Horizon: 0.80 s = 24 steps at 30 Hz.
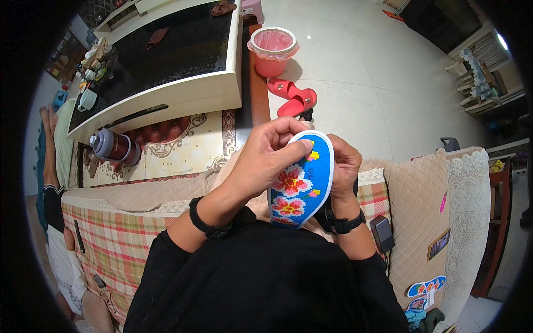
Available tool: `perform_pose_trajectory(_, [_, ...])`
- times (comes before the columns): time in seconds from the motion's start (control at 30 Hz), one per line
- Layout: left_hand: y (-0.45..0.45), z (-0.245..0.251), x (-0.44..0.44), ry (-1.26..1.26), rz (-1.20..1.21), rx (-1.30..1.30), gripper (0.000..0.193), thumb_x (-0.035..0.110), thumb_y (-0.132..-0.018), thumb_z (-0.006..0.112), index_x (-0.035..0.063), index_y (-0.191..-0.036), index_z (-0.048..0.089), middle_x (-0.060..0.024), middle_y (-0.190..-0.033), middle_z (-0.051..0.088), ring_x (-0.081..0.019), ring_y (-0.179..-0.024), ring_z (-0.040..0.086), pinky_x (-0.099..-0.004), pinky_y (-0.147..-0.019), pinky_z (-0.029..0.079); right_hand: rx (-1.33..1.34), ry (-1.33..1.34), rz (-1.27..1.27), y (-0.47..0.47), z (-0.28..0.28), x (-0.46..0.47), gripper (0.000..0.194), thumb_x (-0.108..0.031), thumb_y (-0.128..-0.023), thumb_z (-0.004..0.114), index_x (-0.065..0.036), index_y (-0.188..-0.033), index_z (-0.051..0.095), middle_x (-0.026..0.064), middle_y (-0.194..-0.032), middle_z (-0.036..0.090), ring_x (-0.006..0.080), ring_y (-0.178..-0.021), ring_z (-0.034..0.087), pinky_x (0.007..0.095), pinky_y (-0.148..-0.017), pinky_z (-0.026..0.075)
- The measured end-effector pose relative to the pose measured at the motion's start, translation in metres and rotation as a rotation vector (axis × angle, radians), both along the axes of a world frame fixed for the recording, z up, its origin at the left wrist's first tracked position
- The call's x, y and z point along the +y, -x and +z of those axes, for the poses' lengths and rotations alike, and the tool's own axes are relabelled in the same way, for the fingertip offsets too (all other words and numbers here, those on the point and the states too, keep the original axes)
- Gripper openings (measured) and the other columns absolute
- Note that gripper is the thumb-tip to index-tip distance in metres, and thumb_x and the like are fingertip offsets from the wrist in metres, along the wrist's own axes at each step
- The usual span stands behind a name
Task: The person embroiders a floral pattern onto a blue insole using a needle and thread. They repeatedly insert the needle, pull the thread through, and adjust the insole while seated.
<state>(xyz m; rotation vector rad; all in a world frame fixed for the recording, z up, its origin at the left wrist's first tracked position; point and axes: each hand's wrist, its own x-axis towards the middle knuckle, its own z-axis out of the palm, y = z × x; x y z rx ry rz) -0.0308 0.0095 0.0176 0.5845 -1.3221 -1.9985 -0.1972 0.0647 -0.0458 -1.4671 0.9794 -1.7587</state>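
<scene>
A blue cross-stitch insole point(320, 179) with pink, red and yellow flowers and a white edge is held up in front of my black shirt. My left hand point(270, 154) grips its upper left side, the thumb flat on the yellow stitches near the tip. At the insole's right edge is my right hand point(344, 166), its fingers curled and partly hidden behind the insole. Whether the right fingers pinch a needle or thread cannot be seen. Both wrists wear black bands.
A second flowered insole point(427, 286), a phone point(438, 244) and a dark power bank point(382, 234) lie on the sofa at right. Red slippers point(296, 102) and a lined pink bin point(272, 52) stand ahead beside a black-topped table point(175, 50). Another person's legs point(50, 154) are at far left.
</scene>
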Motion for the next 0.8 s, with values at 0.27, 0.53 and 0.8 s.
perform_pose_trajectory(0.27, [-0.0002, 0.0004, 0.0012, -0.073, -0.003, 0.029, 0.019, 0.011, -0.090, 0.062, -0.0022, -0.104, 0.059, -0.0045, -0.087, 0.067, -0.0049, -0.076, 0.062, -0.0191, -0.069, 0.050, -0.007, -0.004, 0.008, 0.0015, -0.0021, 0.0008, 0.012, -0.001, -0.085, 0.063, -0.004, -0.096, 0.069, 0.0079, -0.090, 0.070, 0.0143, -0.083, 0.066, 0.0277, -0.076, 0.053])
perform_pose_trajectory(0.53, [-0.0005, 0.0010, 0.0012, -0.094, -0.011, 0.028, 0.017, 0.012, -0.091, 0.062, -0.0014, -0.101, 0.059, -0.0044, -0.085, 0.067, -0.0047, -0.075, 0.062, -0.0189, -0.068, 0.050, -0.014, -0.004, 0.018, 0.0004, -0.0014, 0.0009, 0.014, 0.000, -0.085, 0.063, -0.003, -0.097, 0.069, 0.0085, -0.092, 0.070, 0.0144, -0.084, 0.066, 0.0273, -0.077, 0.052])
perform_pose_trajectory(0.8, [-0.0005, 0.0008, 0.0007, -0.087, -0.011, 0.037, 0.016, 0.012, -0.090, 0.062, -0.0009, -0.101, 0.060, -0.0046, -0.087, 0.067, -0.0052, -0.076, 0.062, -0.0192, -0.070, 0.051, -0.002, 0.005, 0.006, -0.0006, -0.0024, 0.0006, 0.014, -0.002, -0.085, 0.063, -0.003, -0.097, 0.069, 0.0088, -0.092, 0.071, 0.0144, -0.084, 0.067, 0.0270, -0.076, 0.053])
